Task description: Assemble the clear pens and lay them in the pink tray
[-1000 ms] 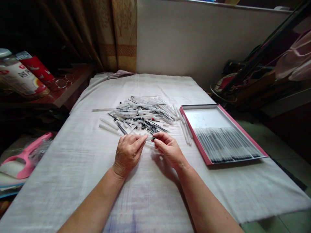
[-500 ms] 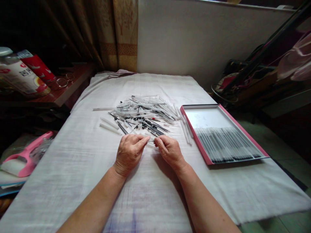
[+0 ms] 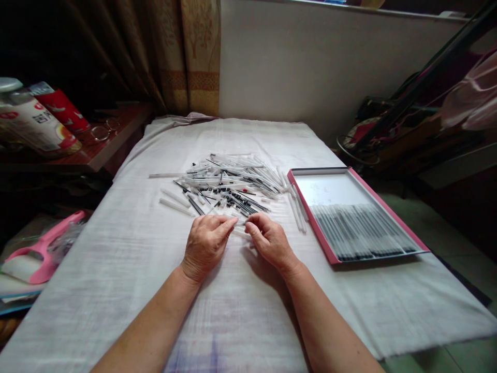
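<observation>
My left hand (image 3: pixel 209 239) is closed, thumb and forefinger pinching one end of a thin translucent pen (image 3: pixel 241 224). My right hand (image 3: pixel 269 241) pinches its other end, fingertips a short gap away from the left ones. Most of this pen is hidden by the fingers, so its exact parts cannot be told. Just beyond the hands lies a loose pile of clear pen barrels (image 3: pixel 267 178), dark refills (image 3: pixel 248 202) and small black pieces. To the right, a shallow pink-edged box (image 3: pixel 324 235) holds a row of assembled-looking pens (image 3: pixel 361 230), dark ends toward me.
A white cloth (image 3: pixel 128 269) covers the table. At left, a side table bears a labelled jar (image 3: pixel 37 124), a red container (image 3: pixel 64 109) and eyeglasses (image 3: pixel 101 130). Below it sits a pink tape dispenser (image 3: pixel 45 248). A wall (image 3: pixel 279 67) and curtain (image 3: pixel 200 57) stand behind.
The fingertips of my right hand have shifted slightly left and opened a bit around the pen. My left hand has barely moved. The pile and box look the same.
</observation>
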Available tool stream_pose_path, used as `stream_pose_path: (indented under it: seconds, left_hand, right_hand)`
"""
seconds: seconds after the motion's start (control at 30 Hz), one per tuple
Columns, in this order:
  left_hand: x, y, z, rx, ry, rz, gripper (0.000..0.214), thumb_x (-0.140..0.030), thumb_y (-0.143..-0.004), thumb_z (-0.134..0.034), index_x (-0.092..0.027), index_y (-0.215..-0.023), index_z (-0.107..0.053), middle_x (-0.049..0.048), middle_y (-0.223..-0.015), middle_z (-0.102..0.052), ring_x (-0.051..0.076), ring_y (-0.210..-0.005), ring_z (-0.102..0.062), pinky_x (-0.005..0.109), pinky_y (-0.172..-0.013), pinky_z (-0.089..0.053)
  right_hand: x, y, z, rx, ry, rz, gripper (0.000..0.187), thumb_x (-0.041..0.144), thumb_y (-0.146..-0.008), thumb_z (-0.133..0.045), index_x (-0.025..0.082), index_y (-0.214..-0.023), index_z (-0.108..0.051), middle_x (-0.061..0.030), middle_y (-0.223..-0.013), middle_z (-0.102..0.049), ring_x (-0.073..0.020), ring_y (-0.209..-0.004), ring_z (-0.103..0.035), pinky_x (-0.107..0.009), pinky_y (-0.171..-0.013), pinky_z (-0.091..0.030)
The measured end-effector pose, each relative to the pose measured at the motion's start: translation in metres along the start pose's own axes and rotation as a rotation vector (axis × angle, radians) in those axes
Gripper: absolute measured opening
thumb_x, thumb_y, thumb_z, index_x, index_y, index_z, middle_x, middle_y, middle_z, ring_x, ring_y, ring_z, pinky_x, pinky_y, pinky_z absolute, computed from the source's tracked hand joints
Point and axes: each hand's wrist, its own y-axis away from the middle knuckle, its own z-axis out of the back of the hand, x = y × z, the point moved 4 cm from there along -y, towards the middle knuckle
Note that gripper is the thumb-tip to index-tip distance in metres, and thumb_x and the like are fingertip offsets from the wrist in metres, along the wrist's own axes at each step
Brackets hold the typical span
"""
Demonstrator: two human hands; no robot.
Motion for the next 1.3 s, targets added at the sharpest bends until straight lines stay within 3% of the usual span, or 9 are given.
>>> stream_pose_path:
  seconds: [0.1, 0.27, 0.4, 0.57, 0.73, 0.87, 1.03, 1.2, 1.3]
  left_hand:
    - [0.0004, 0.0004, -0.0004, 0.011, -0.004, 0.008, 0.026, -0.022, -0.094, -0.051, -0.021, -0.115, -0.066, 0.0058, -0.094, -0.071, 0.02, -0.086, -0.06, 0.035, -0.078, -0.041]
    - [0.0006, 0.0004, -0.0008, 0.009, 0.002, 0.019, 0.026, -0.023, -0.094, -0.051, -0.023, -0.115, -0.067, 0.0058, -0.094, -0.071, 0.02, -0.087, -0.06, 0.036, -0.079, -0.042]
    - [0.0004, -0.0002, -0.0005, 0.008, -0.004, 0.006, 0.025, -0.022, -0.095, -0.051, -0.022, -0.114, -0.067, 0.0055, -0.094, -0.071, 0.02, -0.086, -0.06, 0.035, -0.078, -0.041]
    - [0.0009, -0.0002, -0.0007, 0.01, 0.01, 0.015, 0.025, -0.022, -0.095, -0.051, -0.022, -0.114, -0.066, 0.0054, -0.095, -0.071, 0.02, -0.087, -0.06, 0.035, -0.079, -0.041]
    - [0.0007, 0.0001, -0.0007, 0.009, 0.007, 0.012, 0.024, -0.021, -0.094, -0.052, -0.021, -0.114, -0.066, 0.0053, -0.095, -0.071, 0.02, -0.087, -0.06, 0.035, -0.079, -0.041]
    - [0.0, 0.0002, 0.0001, 0.005, 0.014, 0.012, 0.024, -0.021, -0.094, -0.052, -0.021, -0.114, -0.066, 0.0051, -0.095, -0.071, 0.02, -0.088, -0.06, 0.035, -0.08, -0.041]
    - [0.0001, 0.0007, 0.0, 0.001, 0.018, 0.019, 0.024, -0.021, -0.094, -0.052, -0.02, -0.113, -0.066, 0.005, -0.095, -0.071, 0.02, -0.088, -0.059, 0.034, -0.08, -0.041]
    - [0.0, 0.0009, -0.0007, 0.011, 0.027, 0.008, 0.024, -0.02, -0.093, -0.053, -0.02, -0.113, -0.067, 0.0049, -0.095, -0.071, 0.02, -0.087, -0.059, 0.034, -0.079, -0.041]
    - [0.0, 0.0007, -0.0004, 0.005, 0.03, 0.012, 0.024, -0.02, -0.093, -0.053, -0.02, -0.112, -0.067, 0.0052, -0.095, -0.071, 0.02, -0.087, -0.059, 0.034, -0.08, -0.041]
  right_hand:
    - [-0.0004, 0.0004, -0.001, 0.01, -0.056, 0.002, 0.012, 0.029, -0.086, -0.055, 0.023, -0.096, -0.059, -0.0011, -0.079, -0.065, -0.0146, -0.067, -0.057, -0.026, -0.063, -0.043]
    - [-0.0016, -0.0001, -0.0008, 0.002, -0.043, -0.018, 0.015, 0.033, -0.088, -0.053, 0.023, -0.08, -0.06, 0.0, -0.071, -0.063, -0.0143, -0.064, -0.056, -0.027, -0.064, -0.043]
    - [-0.002, 0.0, -0.0015, 0.005, -0.115, -0.026, 0.014, 0.03, -0.084, -0.058, 0.024, -0.096, -0.06, -0.0001, -0.078, -0.065, -0.0148, -0.066, -0.058, -0.026, -0.064, -0.044]
    - [-0.0004, 0.0008, -0.0016, -0.003, -0.062, -0.021, 0.011, 0.031, -0.088, -0.053, 0.023, -0.085, -0.06, -0.0004, -0.072, -0.065, -0.0147, -0.064, -0.058, -0.027, -0.063, -0.043]
    - [0.0003, 0.0019, -0.0008, 0.003, -0.068, -0.013, 0.015, 0.028, -0.085, -0.057, 0.023, -0.099, -0.059, -0.0004, -0.077, -0.066, -0.0141, -0.063, -0.058, -0.026, -0.06, -0.043]
    - [0.0013, 0.0015, -0.0009, 0.006, -0.014, 0.02, 0.012, 0.03, -0.089, -0.052, 0.022, -0.084, -0.06, -0.0014, -0.073, -0.065, -0.0152, -0.067, -0.06, -0.027, -0.064, -0.045]
    - [-0.0009, 0.0011, -0.0036, 0.034, -0.049, 0.015, 0.015, 0.029, -0.088, -0.053, 0.022, -0.1, -0.059, -0.0013, -0.078, -0.067, -0.0147, -0.068, -0.062, -0.025, -0.063, -0.046]
    - [-0.0003, -0.0001, -0.0024, 0.025, 0.022, 0.057, 0.026, 0.033, -0.093, -0.047, 0.02, -0.074, -0.059, -0.0006, -0.069, -0.064, -0.0125, -0.064, -0.059, -0.023, -0.064, -0.044]
    - [0.0004, -0.0003, -0.0012, 0.022, 0.036, 0.056, 0.024, 0.033, -0.093, -0.047, 0.02, -0.078, -0.06, 0.0001, -0.069, -0.064, -0.012, -0.063, -0.058, -0.022, -0.063, -0.044]
